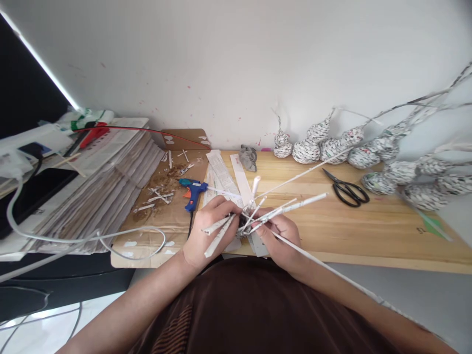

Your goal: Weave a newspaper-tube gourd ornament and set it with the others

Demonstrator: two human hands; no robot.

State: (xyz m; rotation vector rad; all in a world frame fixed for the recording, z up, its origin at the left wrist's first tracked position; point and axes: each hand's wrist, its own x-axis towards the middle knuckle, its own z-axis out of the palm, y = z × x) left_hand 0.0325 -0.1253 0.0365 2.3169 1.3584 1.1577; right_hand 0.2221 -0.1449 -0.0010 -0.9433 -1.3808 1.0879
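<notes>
Between my two hands is a small woven newspaper piece (243, 230), with rolled paper sticks (306, 201) fanning out of it in several directions. My left hand (216, 223) is closed around its left side, and two short sticks poke out past the fingers. On the other side, my right hand (278, 233) pinches the sticks near the weave with thumb and fingers. One long paper strand (324, 268) runs from there down over my right forearm. Another thin strand reaches toward the upper right. The underside of the piece is hidden by my hands.
A blue glue gun (194, 194) lies on cardboard (167, 241) among paper scraps. Flat paper strips (224, 172) lie behind my hands. Black scissors (346, 189) rest at right, before several woven gourd shapes (306, 150). Stacked newspapers (121, 182), a phone and white cables fill the left.
</notes>
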